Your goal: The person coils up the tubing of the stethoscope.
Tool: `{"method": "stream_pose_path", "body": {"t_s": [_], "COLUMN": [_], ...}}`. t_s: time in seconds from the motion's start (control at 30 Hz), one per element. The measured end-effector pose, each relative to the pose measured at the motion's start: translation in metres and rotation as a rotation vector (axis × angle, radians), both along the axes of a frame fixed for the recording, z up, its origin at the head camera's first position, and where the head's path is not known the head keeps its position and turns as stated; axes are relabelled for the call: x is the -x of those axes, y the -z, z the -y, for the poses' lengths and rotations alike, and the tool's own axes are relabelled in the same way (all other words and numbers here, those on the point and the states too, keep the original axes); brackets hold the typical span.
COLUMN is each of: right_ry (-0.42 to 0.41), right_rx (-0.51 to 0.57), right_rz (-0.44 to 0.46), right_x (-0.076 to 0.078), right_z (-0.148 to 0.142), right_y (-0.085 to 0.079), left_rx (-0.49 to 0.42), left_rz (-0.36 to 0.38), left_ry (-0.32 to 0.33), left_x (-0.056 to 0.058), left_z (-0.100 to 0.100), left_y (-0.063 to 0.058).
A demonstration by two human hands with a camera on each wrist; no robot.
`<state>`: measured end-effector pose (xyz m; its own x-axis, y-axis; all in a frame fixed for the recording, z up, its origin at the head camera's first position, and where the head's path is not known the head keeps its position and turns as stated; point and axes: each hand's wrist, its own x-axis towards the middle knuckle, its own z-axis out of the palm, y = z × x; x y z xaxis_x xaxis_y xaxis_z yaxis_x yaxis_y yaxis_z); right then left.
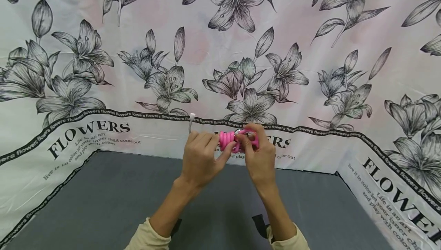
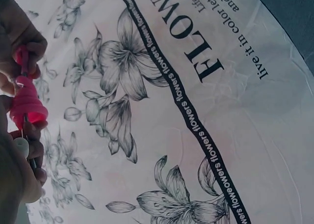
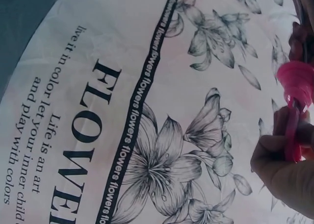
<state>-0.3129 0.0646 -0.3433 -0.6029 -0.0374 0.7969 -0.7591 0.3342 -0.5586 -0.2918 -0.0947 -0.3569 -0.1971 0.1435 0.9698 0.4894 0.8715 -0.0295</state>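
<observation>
A bright pink cord wound in several tight turns [image 1: 226, 140] is held up between both hands, above the far edge of the grey tabletop. The left hand [image 1: 201, 157] grips the coil's left end, together with a thin grey rod [image 1: 191, 123] whose white tip sticks up past the knuckles. At the coil's right end, the right hand [image 1: 260, 160] pinches a pink loop [image 3: 293, 140] between thumb and fingers. A small shiny metal part shows beside the right thumb. In the left wrist view, the coil [image 2: 28, 105] looks cone-shaped. Fingers hide parts of the cord and rod.
Below the hands lies the dark grey tabletop [image 1: 120, 196]. White cloth [image 1: 165, 135] printed with lilies and lettering hangs behind it and along both sides. Two black strap-like pieces [image 1: 260, 225] show near the forearms.
</observation>
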Motion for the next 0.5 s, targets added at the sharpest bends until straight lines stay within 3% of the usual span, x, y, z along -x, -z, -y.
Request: {"method": "stream_pose_path", "body": {"t_s": [0.13, 0.37, 0.5], "right_ry": [-0.056, -0.214, -0.184], "right_rx": [-0.062, -0.126, -0.143], "right_rz": [0.03, 0.175, 0.199], "right_x": [-0.002, -0.005, -0.006], "right_z": [-0.004, -0.012, -0.014], "right_y": [-0.005, -0.01, -0.01], "left_rx": [0.022, 0.037, 0.053], "left_rz": [0.006, 0.043, 0.042], "left_ry": [-0.01, -0.05, -0.056], "left_x": [-0.001, 0.0, 0.0], "left_z": [0.002, 0.004, 0.004], "left_y": [0.0, -0.001, -0.002]}}
